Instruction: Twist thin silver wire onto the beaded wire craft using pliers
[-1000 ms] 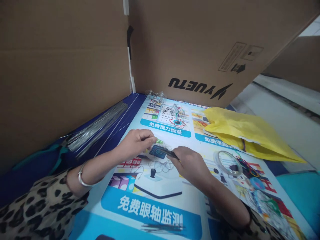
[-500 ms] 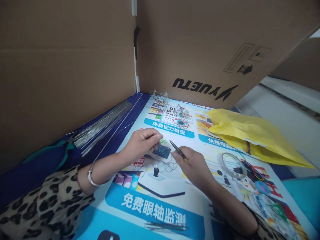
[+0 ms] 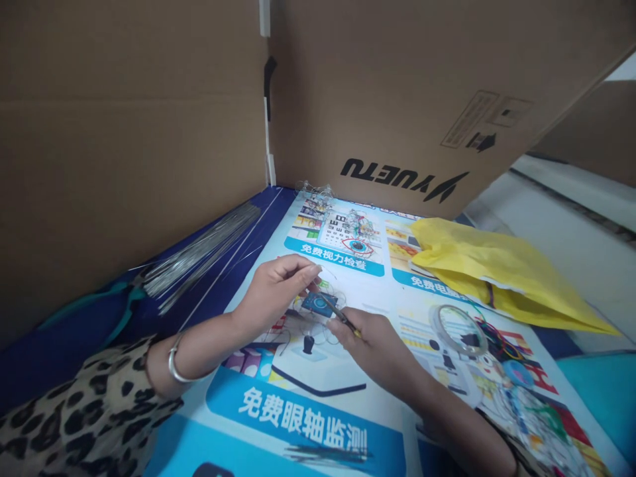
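Observation:
My left hand (image 3: 282, 286) is closed in a pinch on a thin wire (image 3: 328, 273), which loops out past the fingertips. Fingers of my right hand (image 3: 370, 338) wrap round a slim dark pointed tool (image 3: 342, 313) with a yellowish part near the grip; its exact kind is unclear. The tool's tip points up and left, a little to the right of my left fingertips. Fine wire loops hang between and below both hands, over the printed sheet (image 3: 318, 371). Whether the tool touches the wire cannot be made out.
Cardboard walls (image 3: 134, 119) stand at the left and back. Straight wires (image 3: 203, 255) lie in a bundle at left, near teal-handled pliers (image 3: 124, 301). At right are a yellow bag (image 3: 497, 265), a tape roll (image 3: 460, 329) and tangled coloured wires (image 3: 501, 344). Dark strips (image 3: 328, 454) lie in front.
The tool in my right hand has moved slightly left and down, and its tip now points more to the left. My left hand keeps its pinch, almost still. The view has shifted slightly.

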`<state>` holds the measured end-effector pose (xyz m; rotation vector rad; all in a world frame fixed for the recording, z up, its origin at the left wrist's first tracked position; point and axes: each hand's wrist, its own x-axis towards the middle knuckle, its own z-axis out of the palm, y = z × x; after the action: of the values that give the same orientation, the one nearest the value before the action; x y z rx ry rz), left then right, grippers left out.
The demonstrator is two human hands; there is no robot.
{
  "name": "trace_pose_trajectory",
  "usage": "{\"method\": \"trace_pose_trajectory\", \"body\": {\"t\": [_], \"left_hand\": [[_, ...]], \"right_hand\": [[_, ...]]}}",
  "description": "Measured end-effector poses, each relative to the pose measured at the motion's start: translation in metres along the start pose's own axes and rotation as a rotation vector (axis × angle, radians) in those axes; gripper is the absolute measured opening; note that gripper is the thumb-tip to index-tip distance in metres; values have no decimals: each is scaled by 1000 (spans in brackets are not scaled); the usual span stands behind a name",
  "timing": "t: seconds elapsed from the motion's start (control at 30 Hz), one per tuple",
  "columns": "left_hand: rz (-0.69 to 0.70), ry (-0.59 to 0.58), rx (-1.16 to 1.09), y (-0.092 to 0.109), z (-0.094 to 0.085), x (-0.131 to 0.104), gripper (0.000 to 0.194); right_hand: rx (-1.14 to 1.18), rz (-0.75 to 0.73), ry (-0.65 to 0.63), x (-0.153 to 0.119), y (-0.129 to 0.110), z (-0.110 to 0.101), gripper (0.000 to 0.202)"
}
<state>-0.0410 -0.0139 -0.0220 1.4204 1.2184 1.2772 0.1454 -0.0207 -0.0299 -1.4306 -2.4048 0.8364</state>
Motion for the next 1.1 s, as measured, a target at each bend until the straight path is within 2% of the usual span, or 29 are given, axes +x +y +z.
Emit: {"method": "trace_pose_trajectory", "body": {"t": [0.1,0.27,0.33,0.7,0.9,1.1], "left_hand": [[16,17,53,0,0,-1,22],[-14,36,95,1,0,-1,22],[-26,30,93,1,0,0,23],[-120,17,37,-3,4,-3,25],[-177,8,-33,-5,7,-3,26],[-216,-72,-16,-5,8,0,13]], "right_hand": [[-42,-25,-18,-1,0,1,36],[-527,-182,348,-1,5,6,21],[-630,-239,418,0,8,6,18],[-847,-353,512,1,12,4,12],[-886,-405,566,0,17,4,6],[-911,-379,566,3,24,3,5]]}}
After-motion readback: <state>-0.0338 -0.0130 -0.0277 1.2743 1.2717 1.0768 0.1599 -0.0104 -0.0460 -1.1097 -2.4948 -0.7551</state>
